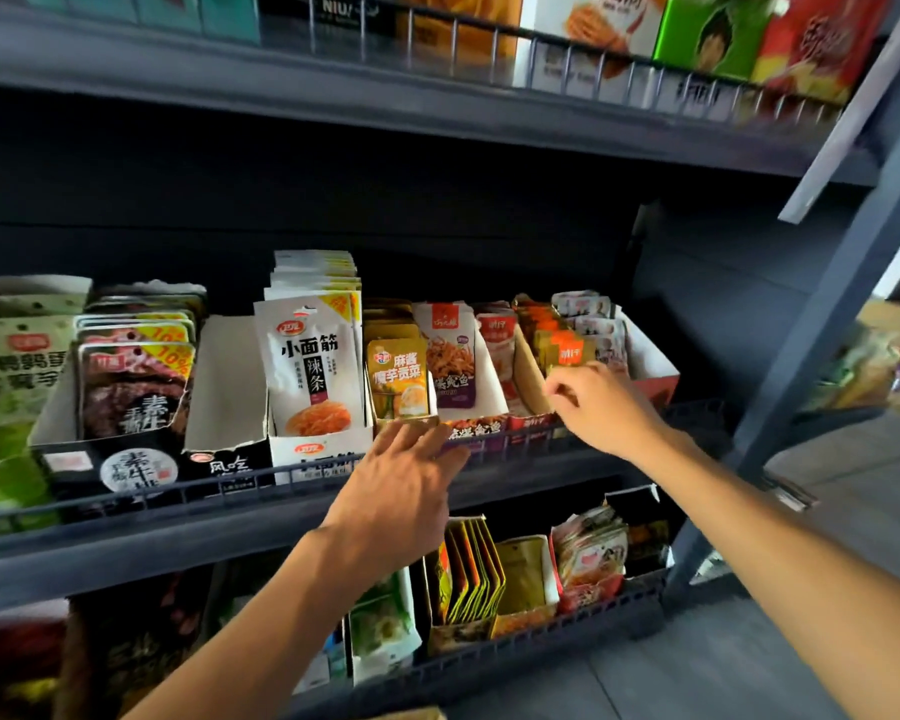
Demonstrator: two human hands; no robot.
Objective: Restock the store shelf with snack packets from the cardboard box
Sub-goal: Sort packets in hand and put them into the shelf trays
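Orange packets [567,350] stand in a display carton at centre right of the middle shelf [230,517]; our right hand [601,407] pinches near them, our left hand [401,480] rests flat-fingered on the rail. We judge we're seating stock; next we fetch more from the cardboard box, unseen.

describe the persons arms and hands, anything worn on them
Both arms are bare from the hands back to the lower edge of the view: no sleeves, gloves, watch or bracelets show. The left hand and right hand show no rings or markings that can be made out. The palms are hidden from the head camera.
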